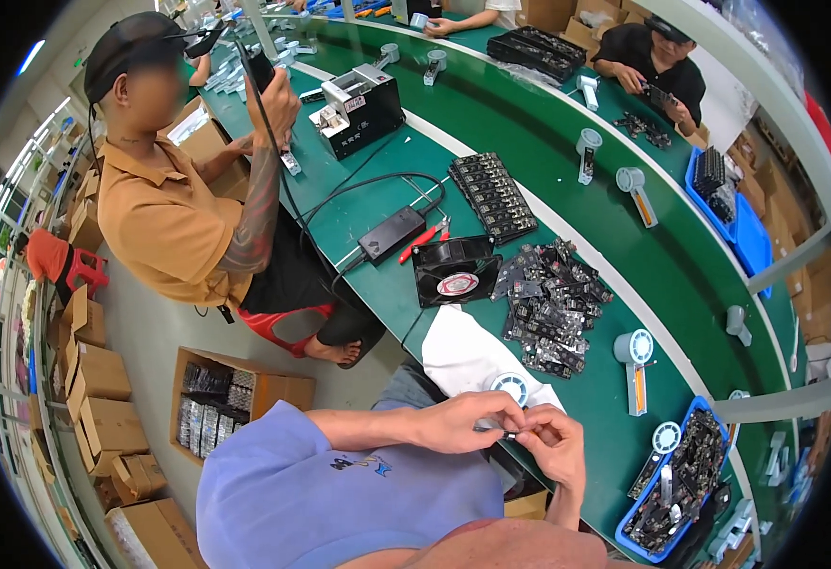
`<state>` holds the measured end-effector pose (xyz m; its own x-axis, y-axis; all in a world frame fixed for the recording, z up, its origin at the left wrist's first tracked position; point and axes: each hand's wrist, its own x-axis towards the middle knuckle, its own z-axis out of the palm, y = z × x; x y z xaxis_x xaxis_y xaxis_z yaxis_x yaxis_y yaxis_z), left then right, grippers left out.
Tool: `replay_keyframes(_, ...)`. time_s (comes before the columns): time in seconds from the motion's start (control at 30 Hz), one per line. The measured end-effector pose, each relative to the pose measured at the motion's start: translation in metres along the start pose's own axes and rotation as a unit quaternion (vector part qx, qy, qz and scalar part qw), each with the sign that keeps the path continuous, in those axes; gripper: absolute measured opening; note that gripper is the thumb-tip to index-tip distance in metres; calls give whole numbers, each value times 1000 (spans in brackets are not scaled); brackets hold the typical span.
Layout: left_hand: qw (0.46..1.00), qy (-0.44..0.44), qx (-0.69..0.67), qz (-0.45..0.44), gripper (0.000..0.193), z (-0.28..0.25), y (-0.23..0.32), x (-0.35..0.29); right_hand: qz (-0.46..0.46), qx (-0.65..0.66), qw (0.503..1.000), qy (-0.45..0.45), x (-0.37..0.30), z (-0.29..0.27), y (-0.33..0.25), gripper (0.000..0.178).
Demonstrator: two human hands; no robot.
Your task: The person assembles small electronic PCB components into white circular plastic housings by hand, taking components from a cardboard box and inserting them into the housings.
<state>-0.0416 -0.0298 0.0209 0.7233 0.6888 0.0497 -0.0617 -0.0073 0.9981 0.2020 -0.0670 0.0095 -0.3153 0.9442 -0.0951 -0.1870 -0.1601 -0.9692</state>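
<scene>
Close in front of my body, both hands are closed together over a small handheld fan (509, 385). Its round, white and light-blue head shows just beyond my fingers, while the hands cover most of its handle. My left hand (463, 418) comes in from the left with thumb and fingers pinched. Meeting it at the handle, my right hand (556, 448) also has its fingertips pressed together. A small dark and shiny part shows between the fingertips, too small to name. A white cloth (463, 351) lies at the table edge by my left hand.
On the green table (378, 294) lie a heap of black circuit boards (553, 303), a black square fan (455, 272), red-handled pliers (422, 241) and a power adapter (392, 235). Another handheld fan (635, 365) and a blue tray (674, 479) of parts are at right. Co-workers sit around.
</scene>
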Motion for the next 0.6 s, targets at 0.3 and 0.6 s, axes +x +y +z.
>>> replay_keyframes(0.3,997,43,-58,-17,28,18,-4,-2,-24,-23,998,49,-15,5,6,22)
replay_keyframes(0.6,993,103,60,24,26,8,-5,-2,-30,-33,998,45,3,15,-7,25)
